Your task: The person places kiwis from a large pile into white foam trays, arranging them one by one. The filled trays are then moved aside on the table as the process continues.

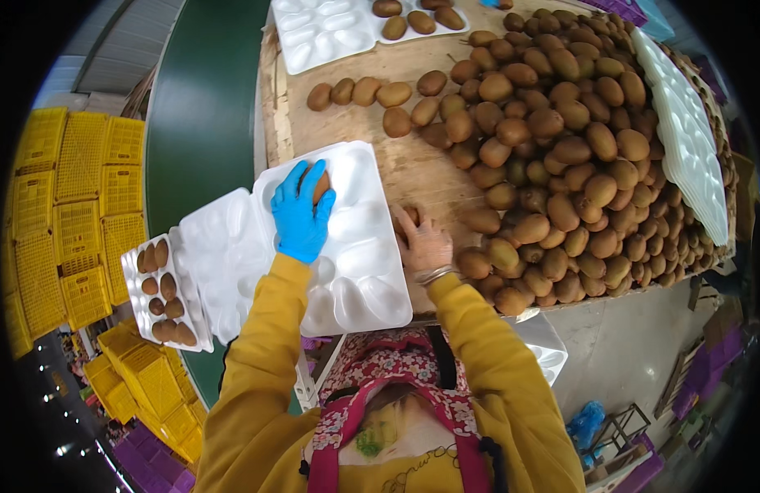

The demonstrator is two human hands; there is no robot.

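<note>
My left hand, in a blue glove, rests over a kiwifruit in a white moulded foam tray. The fruit shows between thumb and fingers, in the tray's upper part. My right hand, bare with a bracelet at the wrist, has its fingers around another kiwifruit on the wooden table, just right of the tray. Beyond it lies a large heap of kiwifruit. A second section of white tray adjoins on the left, its hollows bare.
A green conveyor belt runs along the left, with a partly filled kiwifruit tray near it. Another tray with fruit lies at the far edge. Stacked trays lean on the heap. Yellow crates stand beyond the belt.
</note>
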